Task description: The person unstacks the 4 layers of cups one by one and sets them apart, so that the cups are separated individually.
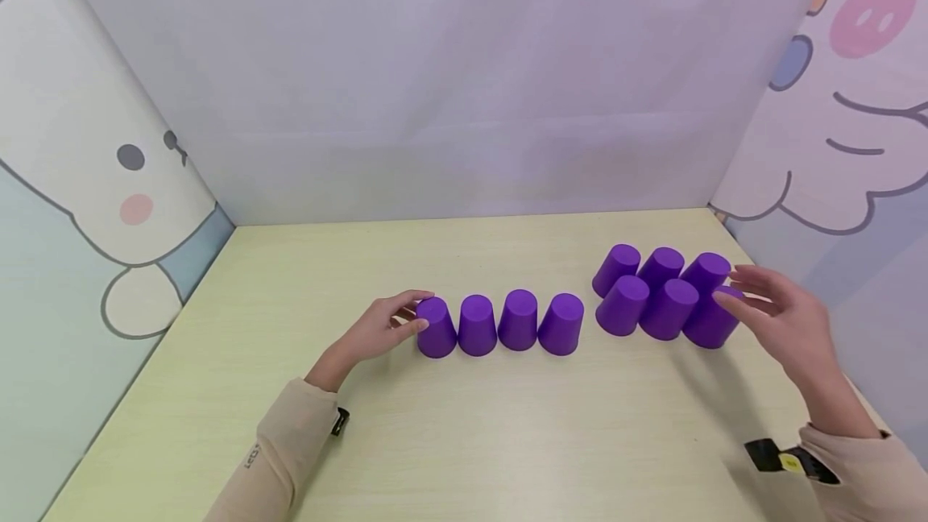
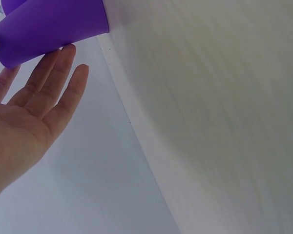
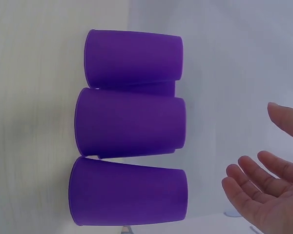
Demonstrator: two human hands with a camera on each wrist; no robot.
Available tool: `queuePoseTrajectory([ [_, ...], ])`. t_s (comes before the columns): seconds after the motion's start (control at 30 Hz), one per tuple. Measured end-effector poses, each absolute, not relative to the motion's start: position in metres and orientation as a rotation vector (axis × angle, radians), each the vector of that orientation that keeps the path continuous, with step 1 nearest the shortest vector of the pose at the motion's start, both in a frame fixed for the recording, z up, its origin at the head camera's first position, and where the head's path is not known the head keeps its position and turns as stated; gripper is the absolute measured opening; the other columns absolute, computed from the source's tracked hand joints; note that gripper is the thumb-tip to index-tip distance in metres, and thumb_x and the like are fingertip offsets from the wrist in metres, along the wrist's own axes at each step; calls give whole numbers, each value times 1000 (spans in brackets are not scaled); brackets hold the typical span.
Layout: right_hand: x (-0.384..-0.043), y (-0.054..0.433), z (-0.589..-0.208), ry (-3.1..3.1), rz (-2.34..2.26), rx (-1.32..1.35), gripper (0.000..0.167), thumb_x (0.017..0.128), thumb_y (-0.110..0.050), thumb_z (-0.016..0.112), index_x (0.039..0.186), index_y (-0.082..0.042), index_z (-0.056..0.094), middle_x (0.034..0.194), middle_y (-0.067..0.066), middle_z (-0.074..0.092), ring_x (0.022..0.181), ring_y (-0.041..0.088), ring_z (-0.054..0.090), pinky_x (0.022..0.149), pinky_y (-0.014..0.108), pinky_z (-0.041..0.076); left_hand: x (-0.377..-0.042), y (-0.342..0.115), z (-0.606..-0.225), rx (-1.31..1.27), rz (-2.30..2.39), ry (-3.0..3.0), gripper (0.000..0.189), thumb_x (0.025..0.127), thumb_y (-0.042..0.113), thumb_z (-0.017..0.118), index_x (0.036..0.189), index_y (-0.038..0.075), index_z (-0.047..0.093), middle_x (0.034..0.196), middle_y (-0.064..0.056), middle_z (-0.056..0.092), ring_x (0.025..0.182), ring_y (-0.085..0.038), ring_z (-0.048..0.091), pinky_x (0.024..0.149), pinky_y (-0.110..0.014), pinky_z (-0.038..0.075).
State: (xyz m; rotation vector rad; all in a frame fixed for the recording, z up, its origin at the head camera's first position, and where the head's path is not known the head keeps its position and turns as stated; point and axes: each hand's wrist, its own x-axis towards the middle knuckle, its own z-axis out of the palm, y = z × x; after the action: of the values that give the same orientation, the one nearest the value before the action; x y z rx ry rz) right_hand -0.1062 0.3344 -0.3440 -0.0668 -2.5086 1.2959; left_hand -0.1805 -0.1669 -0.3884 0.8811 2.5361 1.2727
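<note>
Touching, perhaps for steadiness, row of four inverted tapered purple plastic cups [image 1: 517,322] with relaxed left hand [image 1: 380,329], holding empty right hand [image 1: 792,329] loosely by matching six-cup cluster [image 1: 669,310] right of row.

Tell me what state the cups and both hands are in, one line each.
Four-cup row: standing upside down, side by side.
Six-cup group: standing upside down, two rows of three.
Left hand: thumb and fingers about the leftmost cup of the four.
Right hand: near the six, thumb apart from fingers, holding nothing.
</note>
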Motion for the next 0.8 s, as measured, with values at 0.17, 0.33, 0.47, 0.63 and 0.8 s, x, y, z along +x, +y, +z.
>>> queuePoseTrajectory([
  [0.17,-107,324,-341,-2495,1284,-7,44,81,-14,70,122,-8,54,98,-25,56,84,-14,54,69,3,41,-180,-167,-388,888,1273,2537,40,91,16,57,128,6,49,109,-11,61,95,-24,59,75,-29,49],
  [0.33,-109,317,-342,-2525,1194,127,47,80,-11,70,122,-2,53,101,-25,54,84,-12,54,69,4,42,-180,-167,-388,889,1278,2535,40,91,16,57,128,6,48,110,-11,61,95,-24,59,76,-30,49],
  [0.47,-112,311,-344,-2519,1165,268,48,76,-4,72,120,1,54,104,-23,55,88,-10,55,72,5,41,-181,-167,-389,889,1275,2537,40,91,17,57,128,6,48,110,-12,61,95,-24,59,76,-31,49],
  [0.63,-114,302,-346,-2516,1179,367,51,71,1,75,119,0,55,106,-17,58,90,-6,56,75,7,42,-180,-167,-388,888,1271,2537,40,91,18,57,128,6,48,109,-11,61,95,-24,59,75,-30,49],
  [0.8,-117,292,-347,-2549,1139,414,53,71,-3,77,120,-3,56,107,-12,59,90,-7,55,74,8,43,-180,-167,-388,895,1272,2537,40,91,18,57,128,6,48,110,-12,61,94,-24,59,76,-31,49],
])
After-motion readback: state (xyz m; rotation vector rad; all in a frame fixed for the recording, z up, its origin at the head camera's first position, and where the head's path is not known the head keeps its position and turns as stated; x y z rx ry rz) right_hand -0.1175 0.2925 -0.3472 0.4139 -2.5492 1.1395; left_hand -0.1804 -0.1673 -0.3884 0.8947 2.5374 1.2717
